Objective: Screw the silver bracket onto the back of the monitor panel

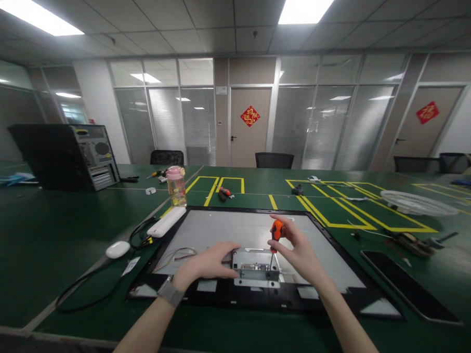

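A flat display panel (pixel 213 222) with a black frame lies on the green table, its grey metal back facing up. Near its front edge sits a metal bracket (pixel 251 258) with a circuit board. My right hand (pixel 297 247) grips an orange and black screwdriver (pixel 277 230) between thumb and fingers, held upright. The shaft points down at the right part of the bracket; whether a screw is under the tip is too small to tell. My left hand (pixel 212 261) rests against the bracket's left side, thumb and fingers apart around that edge. A watch band circles the left wrist.
Left of the panel are a white power strip (pixel 166 222), black cables, a white mouse-like object (pixel 117 250) and a pink-lidded bottle (pixel 176 186). A computer tower (pixel 66 156) stands at far left. On the right lie a black slab (pixel 408 285) and a white oval frame (pixel 417 203).
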`<act>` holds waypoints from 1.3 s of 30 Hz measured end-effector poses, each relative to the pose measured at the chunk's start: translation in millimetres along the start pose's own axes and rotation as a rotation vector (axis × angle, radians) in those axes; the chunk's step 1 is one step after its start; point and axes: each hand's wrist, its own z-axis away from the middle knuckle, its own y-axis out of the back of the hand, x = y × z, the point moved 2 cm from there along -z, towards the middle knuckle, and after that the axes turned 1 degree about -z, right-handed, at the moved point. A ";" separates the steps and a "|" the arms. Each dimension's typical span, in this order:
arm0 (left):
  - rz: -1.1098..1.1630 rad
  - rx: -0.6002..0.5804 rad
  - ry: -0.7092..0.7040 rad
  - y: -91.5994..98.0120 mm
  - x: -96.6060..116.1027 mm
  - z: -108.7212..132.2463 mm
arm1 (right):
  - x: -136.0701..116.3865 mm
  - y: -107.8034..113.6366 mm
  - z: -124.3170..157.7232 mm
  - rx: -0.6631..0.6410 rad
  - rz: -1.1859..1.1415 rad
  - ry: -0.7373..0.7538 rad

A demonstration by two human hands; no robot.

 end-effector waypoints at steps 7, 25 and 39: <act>-0.001 0.005 -0.009 -1.2 -1.5 -1.1 | -5.0 0.0 1.6 -0.016 0.016 0.044; 0.004 0.009 -0.008 -1.2 -1.5 -0.4 | -1.9 0.7 0.6 -0.031 0.017 0.021; 0.003 0.003 -0.004 -2.0 -3.6 -1.0 | -8.6 1.6 2.7 -0.030 -0.016 0.040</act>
